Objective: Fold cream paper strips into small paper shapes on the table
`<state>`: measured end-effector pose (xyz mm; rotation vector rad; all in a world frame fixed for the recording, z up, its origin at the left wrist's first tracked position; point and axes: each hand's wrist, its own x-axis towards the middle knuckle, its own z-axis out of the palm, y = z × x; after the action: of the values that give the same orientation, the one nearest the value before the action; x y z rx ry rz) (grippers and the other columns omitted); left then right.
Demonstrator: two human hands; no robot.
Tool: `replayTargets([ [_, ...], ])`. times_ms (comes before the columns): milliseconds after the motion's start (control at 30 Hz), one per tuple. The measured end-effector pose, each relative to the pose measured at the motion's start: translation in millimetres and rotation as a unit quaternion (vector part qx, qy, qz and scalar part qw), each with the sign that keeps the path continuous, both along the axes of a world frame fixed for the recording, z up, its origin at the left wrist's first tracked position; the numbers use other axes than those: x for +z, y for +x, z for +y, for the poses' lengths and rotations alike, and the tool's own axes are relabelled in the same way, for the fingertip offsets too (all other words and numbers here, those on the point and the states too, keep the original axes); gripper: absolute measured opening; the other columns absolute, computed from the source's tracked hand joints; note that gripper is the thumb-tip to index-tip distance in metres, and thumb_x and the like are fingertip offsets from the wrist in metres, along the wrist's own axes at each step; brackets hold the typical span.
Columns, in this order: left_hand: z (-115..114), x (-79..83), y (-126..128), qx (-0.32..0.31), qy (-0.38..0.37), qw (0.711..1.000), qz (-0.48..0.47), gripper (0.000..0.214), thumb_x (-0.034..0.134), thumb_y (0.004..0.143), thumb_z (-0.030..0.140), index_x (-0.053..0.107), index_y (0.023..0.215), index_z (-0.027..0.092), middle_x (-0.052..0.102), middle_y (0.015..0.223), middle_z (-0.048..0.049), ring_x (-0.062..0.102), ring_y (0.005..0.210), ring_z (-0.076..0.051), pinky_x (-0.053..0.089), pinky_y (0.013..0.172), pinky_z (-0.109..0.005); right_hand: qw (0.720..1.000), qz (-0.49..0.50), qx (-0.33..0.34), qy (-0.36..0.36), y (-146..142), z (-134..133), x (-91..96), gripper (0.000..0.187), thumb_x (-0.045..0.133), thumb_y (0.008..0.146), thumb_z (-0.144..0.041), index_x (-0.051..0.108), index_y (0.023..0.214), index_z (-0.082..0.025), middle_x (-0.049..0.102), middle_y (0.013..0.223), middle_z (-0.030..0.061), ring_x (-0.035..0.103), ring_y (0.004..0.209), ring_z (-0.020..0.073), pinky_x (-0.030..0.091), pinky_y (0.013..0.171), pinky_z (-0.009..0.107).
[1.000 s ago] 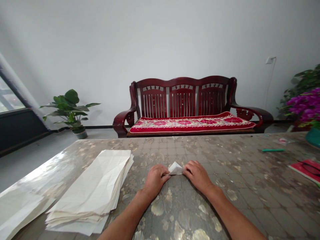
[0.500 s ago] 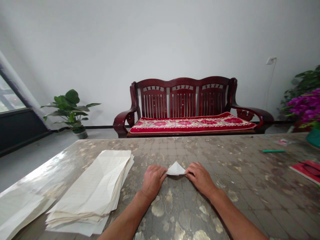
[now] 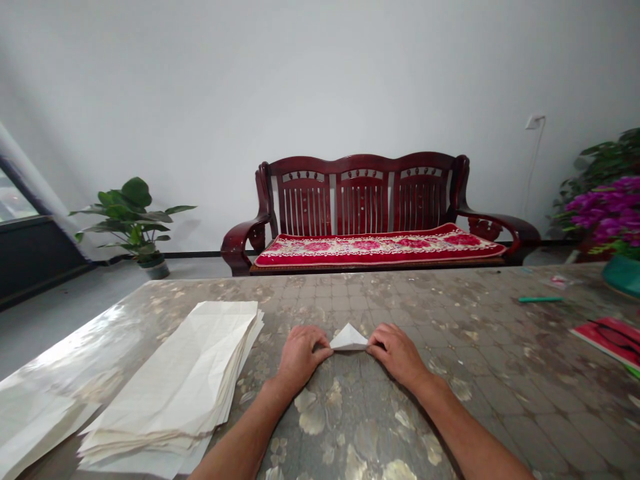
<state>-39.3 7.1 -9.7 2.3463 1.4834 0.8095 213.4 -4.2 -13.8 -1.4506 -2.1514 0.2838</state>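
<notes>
Left grip (image 3: 300, 357) and right grip (image 3: 397, 353) nearly closed, fingers curled inward, each pinching one end of a folded white paper triangle (image 3: 349, 339). Triangle resting on the glossy patterned table (image 3: 500, 373) between the hands, apex pointing away from the person. Stack of long creased paper sheets (image 3: 170, 380) lying left of the left grip, near but not touching.
</notes>
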Motion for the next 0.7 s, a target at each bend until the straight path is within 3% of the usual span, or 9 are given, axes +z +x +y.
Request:
replayTargets([
  [200,3,-0.8,2,0.019,-0.015,1.0,-0.004,0.015,0.066,0.084,0.032,0.07,0.072,0.024,0.071,0.1,-0.0009,0.06,0.106,-0.022,0.033,0.102,-0.038,0.999,-0.019,-0.024,-0.02,-1,6,-3.4,0.023,0.054,0.093,-0.032,0.065,0.076,-0.022,0.062,0.083,0.0008,0.055,0.086,0.0169,0.036,0.075,0.026],
  [700,5,-4.8,7,0.05,0.025,0.996,0.071,0.02,0.058,0.087,0.027,0.062,0.069,0.019,0.063,0.097,-0.0047,0.055,0.1,-0.023,0.037,0.093,-0.037,0.993,-0.043,-0.105,-0.008,-9,2,-6.8,0.023,0.051,0.094,-0.031,0.064,0.076,-0.023,0.063,0.093,0.0021,0.053,0.092,0.0184,0.035,0.081,0.029],
])
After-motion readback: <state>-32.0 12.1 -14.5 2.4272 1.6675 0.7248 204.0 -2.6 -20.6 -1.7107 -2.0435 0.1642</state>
